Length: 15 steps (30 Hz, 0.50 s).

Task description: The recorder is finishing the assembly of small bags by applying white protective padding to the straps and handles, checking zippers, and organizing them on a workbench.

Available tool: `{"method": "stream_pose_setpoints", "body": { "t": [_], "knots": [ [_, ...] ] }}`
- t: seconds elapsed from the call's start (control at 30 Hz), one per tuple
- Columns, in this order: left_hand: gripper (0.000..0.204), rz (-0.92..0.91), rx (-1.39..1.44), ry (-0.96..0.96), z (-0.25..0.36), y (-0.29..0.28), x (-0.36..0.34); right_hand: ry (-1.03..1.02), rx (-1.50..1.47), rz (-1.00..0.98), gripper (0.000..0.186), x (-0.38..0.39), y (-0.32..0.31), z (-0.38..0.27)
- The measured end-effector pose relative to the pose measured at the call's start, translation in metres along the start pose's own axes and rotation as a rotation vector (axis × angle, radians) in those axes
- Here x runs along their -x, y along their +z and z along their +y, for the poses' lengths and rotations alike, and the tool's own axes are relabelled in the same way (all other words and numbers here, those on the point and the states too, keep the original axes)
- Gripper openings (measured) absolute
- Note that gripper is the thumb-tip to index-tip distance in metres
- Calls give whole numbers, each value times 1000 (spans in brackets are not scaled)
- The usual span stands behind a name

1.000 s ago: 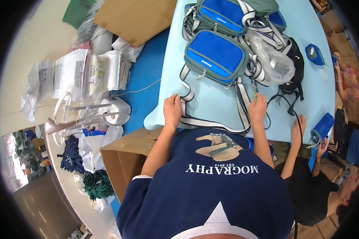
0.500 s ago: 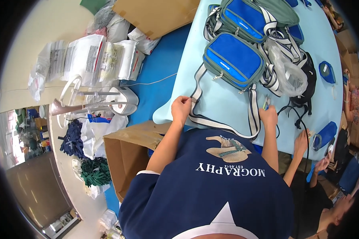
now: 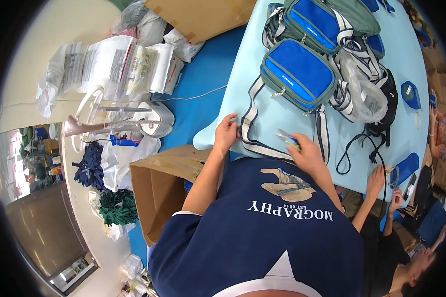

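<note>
My left hand [image 3: 227, 131] is loosely open beside a black-and-white strap [image 3: 266, 150] on the pale blue tabletop [image 3: 228, 109], its fingers slightly bent. My right hand [image 3: 305, 154] grips small green-handled metal snips [image 3: 292, 142], which point up and left over the loop of that strap. The strap runs from a blue-and-grey bag [image 3: 298, 73] just beyond my hands. Behind it lie more such bags [image 3: 313, 22] with bundled straps, a clear plastic bag [image 3: 369, 101] and a black bag [image 3: 389, 106].
An open cardboard box [image 3: 157, 198] is at lower left, beside a white steamer [image 3: 154, 119] and plastic packages [image 3: 104, 67]. At right are a co-worker's hands [image 3: 374, 182], a blue pouch [image 3: 406, 170] and a black cord [image 3: 344, 163]. Another person [image 3: 442, 136] is farther right.
My left hand has come off the strap, shifting slightly up. My right hand has moved left and down with the snips, now over the strap loop. The whole view has shifted.
</note>
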<state>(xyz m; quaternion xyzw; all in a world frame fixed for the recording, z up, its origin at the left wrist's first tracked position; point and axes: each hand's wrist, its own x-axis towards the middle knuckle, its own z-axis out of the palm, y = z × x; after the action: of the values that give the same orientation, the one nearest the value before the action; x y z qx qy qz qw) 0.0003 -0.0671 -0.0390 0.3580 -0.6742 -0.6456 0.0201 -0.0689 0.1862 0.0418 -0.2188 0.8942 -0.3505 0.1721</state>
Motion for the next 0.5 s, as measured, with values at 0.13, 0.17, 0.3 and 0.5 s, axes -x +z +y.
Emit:
{"method": "stream_pose_setpoints", "body": {
  "t": [0.13, 0.17, 0.3, 0.5],
  "knots": [
    [18, -49, -254, 183, -26, -4, -8, -166, -51, -123, 30, -25, 31, -21],
    [18, -48, -252, 184, -24, -2, -8, -156, -40, -152, 30, -31, 39, -22],
    [16, 57, -453, 260, -13, 4, -1, -152, 35, -120, 31, -49, 66, -22],
    [14, 202, -485, 370, -9, 9, 6, -106, 92, -121, 26, -51, 94, -17]
  ]
}}
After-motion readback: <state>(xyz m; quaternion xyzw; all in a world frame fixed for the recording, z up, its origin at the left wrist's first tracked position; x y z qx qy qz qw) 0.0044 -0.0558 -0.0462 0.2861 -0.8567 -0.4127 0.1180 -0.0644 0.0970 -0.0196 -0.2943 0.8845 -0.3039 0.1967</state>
